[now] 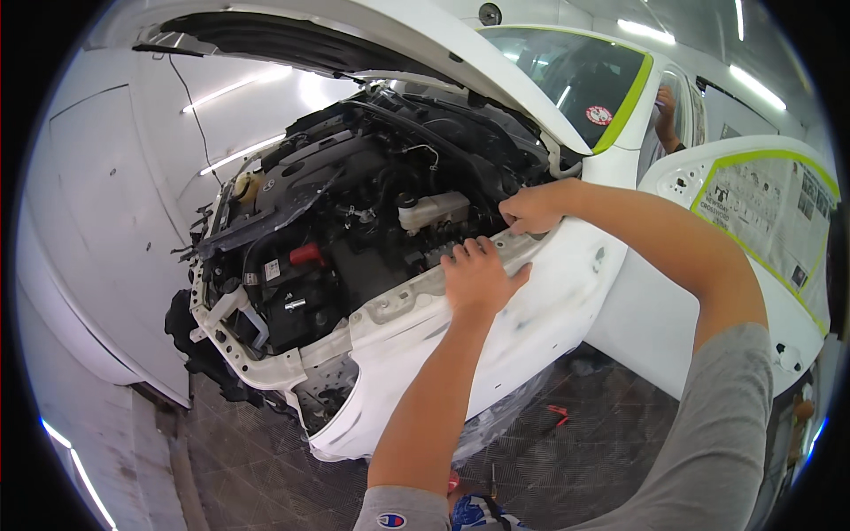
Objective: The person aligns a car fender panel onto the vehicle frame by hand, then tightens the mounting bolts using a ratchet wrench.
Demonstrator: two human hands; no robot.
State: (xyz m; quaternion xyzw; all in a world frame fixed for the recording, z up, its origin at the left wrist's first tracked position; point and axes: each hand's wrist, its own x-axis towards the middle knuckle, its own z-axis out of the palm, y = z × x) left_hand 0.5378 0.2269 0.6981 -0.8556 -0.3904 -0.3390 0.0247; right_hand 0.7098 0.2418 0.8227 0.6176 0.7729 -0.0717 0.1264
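Observation:
My left hand (478, 279) rests on the upper inner edge of the white front fender (443, 372), fingers apart and bent over the bolt-holed rail (398, 301). Farther back, near the hood hinge, my right hand (538, 211) is closed at the fender's rear top corner; what its fingers hold, if anything, is hidden. Beside my hands lies the engine bay with a pale fluid reservoir (429, 212), a battery (297, 314) with a red terminal cover (305, 254), and a black engine cover (310, 173). The white hood (478, 53) is raised above.
An open door (660, 310) with masked window (753, 221) stands at right; green tape edges the windshield (558, 75). Another person's arm (666, 119) shows beyond the pillar. A red tool (558, 412) lies on the tiled floor (230, 451); white panels (106, 221) line the left.

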